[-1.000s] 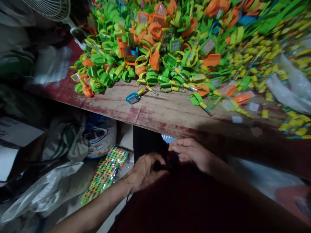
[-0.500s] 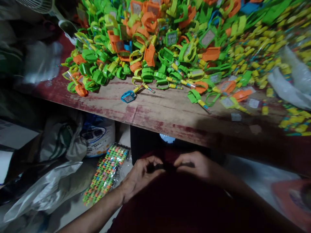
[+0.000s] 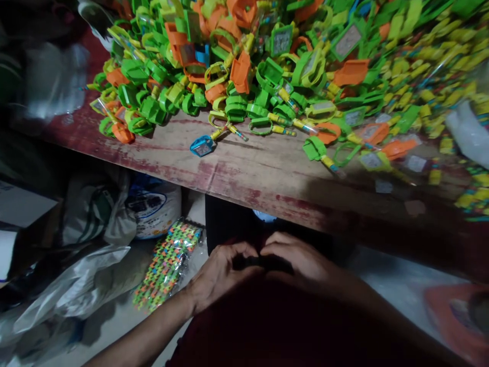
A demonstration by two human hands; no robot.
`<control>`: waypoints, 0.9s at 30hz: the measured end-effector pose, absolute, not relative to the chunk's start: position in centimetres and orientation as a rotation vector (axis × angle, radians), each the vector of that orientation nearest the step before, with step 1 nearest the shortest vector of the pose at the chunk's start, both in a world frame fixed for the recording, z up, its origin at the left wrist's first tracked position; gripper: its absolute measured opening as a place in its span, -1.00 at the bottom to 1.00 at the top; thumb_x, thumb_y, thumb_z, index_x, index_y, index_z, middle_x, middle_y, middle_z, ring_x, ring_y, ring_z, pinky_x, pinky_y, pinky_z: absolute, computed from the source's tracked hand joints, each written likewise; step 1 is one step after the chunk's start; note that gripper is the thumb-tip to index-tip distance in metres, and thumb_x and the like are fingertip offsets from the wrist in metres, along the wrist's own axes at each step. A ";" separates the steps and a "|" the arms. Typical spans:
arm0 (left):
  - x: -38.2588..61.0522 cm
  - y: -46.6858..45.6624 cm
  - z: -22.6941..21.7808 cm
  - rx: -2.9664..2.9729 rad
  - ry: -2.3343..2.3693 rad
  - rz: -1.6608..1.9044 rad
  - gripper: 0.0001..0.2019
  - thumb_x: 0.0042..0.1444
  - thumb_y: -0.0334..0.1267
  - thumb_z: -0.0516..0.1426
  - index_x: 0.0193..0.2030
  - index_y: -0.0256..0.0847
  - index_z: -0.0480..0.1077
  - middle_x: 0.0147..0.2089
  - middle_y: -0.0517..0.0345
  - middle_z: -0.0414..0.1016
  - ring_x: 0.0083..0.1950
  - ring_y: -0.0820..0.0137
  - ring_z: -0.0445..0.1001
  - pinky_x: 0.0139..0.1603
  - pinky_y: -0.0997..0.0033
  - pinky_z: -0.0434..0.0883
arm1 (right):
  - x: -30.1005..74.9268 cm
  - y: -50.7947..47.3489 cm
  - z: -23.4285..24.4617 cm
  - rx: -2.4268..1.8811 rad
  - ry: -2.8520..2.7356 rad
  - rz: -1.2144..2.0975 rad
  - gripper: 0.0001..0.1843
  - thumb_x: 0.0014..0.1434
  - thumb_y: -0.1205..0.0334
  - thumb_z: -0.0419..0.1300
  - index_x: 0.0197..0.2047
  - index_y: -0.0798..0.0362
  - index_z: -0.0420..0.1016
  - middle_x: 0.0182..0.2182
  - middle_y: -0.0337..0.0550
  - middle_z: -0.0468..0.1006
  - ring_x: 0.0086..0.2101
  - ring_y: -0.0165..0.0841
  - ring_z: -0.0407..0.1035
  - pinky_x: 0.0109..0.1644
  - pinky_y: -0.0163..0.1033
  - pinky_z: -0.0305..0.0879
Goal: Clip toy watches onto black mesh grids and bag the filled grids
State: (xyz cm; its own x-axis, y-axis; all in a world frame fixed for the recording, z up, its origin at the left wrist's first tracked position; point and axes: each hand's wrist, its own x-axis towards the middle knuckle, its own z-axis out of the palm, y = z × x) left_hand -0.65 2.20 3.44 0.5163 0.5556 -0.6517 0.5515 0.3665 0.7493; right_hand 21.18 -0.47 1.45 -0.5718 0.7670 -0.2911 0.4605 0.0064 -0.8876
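Both hands sit low in my lap, below the front edge of the worn red wooden table [image 3: 244,178]. My left hand [image 3: 219,272] and my right hand [image 3: 298,257] are curled with fingertips nearly touching, closed around a small dark thing [image 3: 263,262] that I cannot make out against the dark red cloth [image 3: 282,326] under them. On the table above lies a big heap of green, orange and yellow plastic toy watches [image 3: 244,66]. A single blue toy watch [image 3: 202,146] lies apart near the table's edge.
Yellow pieces and a white plastic bag [image 3: 468,135] cover the table's right side. Under the table at the left are a printed sack [image 3: 155,206], a clear packet of multicoloured pieces [image 3: 168,265], grey plastic bags [image 3: 72,295] and a box [image 3: 19,209].
My right hand came down from the table's edge to meet my left hand in my lap, and the fingertips closed together. The view shifted slightly, so the heap sits higher.
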 end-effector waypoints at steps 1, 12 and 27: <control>-0.8 2.3 3.3 1.269 1.100 -0.012 -0.78 0.11 -0.11 0.18 -0.22 -0.20 0.49 -0.25 0.18 0.54 -0.24 0.39 0.44 -0.19 0.42 0.37 | 21.2 -0.3 1.2 -1.230 -2.007 1.641 -0.50 0.26 -0.20 0.07 -0.06 0.04 0.53 -0.13 -0.03 0.50 -0.15 -0.23 0.39 -0.06 -0.14 0.27; -0.7 3.5 4.1 1.421 0.989 -0.140 -0.84 0.21 -0.17 0.10 -0.16 -0.14 0.44 -0.24 0.23 0.52 -0.24 0.42 0.41 -0.24 0.46 0.30 | 20.8 -1.1 -0.2 -1.256 -1.760 1.735 -0.57 0.23 -0.18 0.14 -0.19 0.05 0.44 -0.26 -0.14 0.49 -0.30 -0.34 0.36 -0.19 -0.23 0.28; 2.2 5.1 5.9 1.538 1.180 -0.373 -0.76 0.03 -0.26 0.13 -0.18 -0.14 0.58 -0.32 0.21 0.59 -0.29 0.36 0.50 -0.27 0.44 0.30 | 21.1 -2.0 -0.6 -1.287 -1.680 1.626 -0.77 0.28 0.08 0.14 -0.12 0.06 0.43 -0.25 -0.15 0.50 -0.25 -0.34 0.39 -0.12 -0.21 0.31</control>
